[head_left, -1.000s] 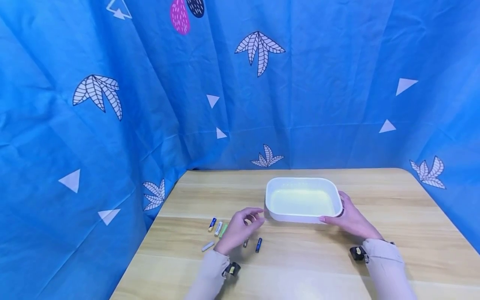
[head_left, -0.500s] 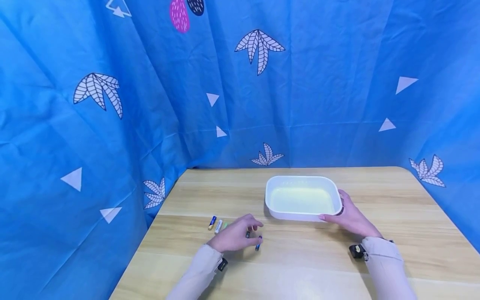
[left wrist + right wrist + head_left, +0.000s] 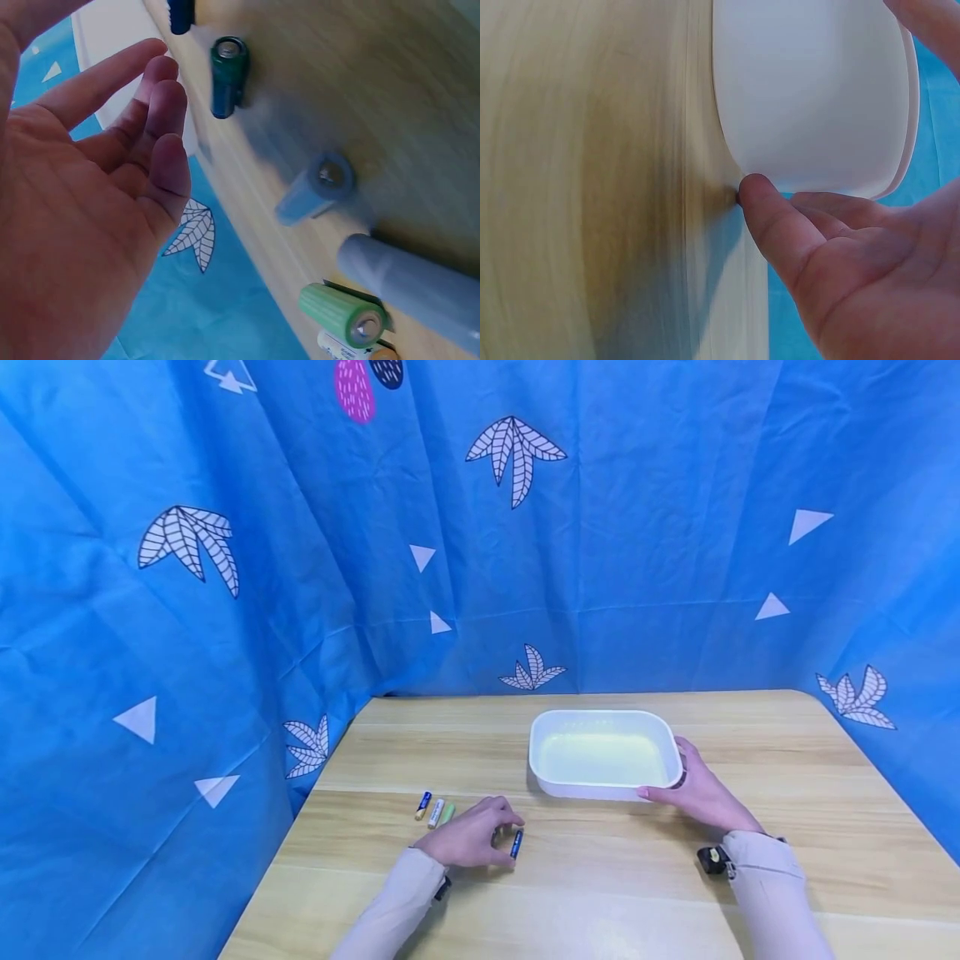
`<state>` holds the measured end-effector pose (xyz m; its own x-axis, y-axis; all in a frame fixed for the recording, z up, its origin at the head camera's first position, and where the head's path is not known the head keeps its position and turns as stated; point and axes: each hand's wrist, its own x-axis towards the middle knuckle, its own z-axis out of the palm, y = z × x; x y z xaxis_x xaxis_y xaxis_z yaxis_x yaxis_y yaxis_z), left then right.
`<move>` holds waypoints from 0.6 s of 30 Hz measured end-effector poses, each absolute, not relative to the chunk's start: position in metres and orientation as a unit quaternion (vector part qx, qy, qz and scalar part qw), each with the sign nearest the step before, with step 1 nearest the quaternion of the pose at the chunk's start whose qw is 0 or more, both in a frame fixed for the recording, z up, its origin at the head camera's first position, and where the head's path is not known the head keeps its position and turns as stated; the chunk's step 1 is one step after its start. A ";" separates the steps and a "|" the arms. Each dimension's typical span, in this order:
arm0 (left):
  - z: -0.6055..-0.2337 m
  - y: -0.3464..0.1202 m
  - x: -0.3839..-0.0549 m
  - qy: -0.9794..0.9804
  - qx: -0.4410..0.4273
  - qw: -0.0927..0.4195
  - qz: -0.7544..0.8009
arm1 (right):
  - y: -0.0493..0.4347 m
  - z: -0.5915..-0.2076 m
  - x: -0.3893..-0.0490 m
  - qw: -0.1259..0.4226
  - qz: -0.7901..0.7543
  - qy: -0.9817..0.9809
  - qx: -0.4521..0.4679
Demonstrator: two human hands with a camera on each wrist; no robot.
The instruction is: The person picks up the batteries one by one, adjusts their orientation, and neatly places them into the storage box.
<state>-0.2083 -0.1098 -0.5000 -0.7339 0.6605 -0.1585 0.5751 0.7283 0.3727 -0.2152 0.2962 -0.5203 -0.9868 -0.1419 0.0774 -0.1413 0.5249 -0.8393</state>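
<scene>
Status: looks early. Every battery I can see is on the table [image 3: 600, 881], outside the bin [image 3: 588, 792]; none is in a hand as far as I can tell.

Done: bin is in hand. Right hand [image 3: 702, 791] holds it at the right near corner, thumb on the near side, fingers against the right end wall. Bin sits upright on the table, top side up.

In progress: left hand [image 3: 472, 837] is at the blue battery [image 3: 517, 843]. Thumb and fingers are spread with a gap, fingers loosely bent; battery lies between the tips. Reads as reach nearly complete, pinch not made. Contact: can't tell.

Left: the pinch itself, and the other batteries, all loose. Blue-gold [image 3: 423, 806], white [image 3: 436, 813] and green [image 3: 447, 813] lie side by side, left of the left hand. Left wrist view also shows a dark battery [image 3: 228, 79] near the fingertips, plus a pale one [image 3: 319, 187] and a grey one [image 3: 412, 292] that the head view hides, likely under the hand and arm. Exact count: can't tell, matching across views is uncertain.
</scene>
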 end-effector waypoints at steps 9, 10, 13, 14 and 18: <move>-0.505 -0.111 -0.212 0.916 0.346 0.141 0.148 | 0.297 -0.520 -0.217 -0.005 -0.481 0.872 -0.084; -0.505 -0.111 -0.212 0.915 0.348 0.140 0.150 | 0.297 -0.520 -0.217 -0.005 -0.480 0.873 -0.084; -0.506 -0.111 -0.213 0.913 0.353 0.132 0.154 | 0.297 -0.519 -0.217 -0.005 -0.478 0.874 -0.084; -0.507 -0.111 -0.213 0.913 0.355 0.130 0.153 | 0.297 -0.519 -0.216 -0.005 -0.478 0.874 -0.085; -0.510 -0.111 -0.214 0.913 0.359 0.124 0.150 | 0.297 -0.519 -0.216 -0.006 -0.481 0.872 -0.086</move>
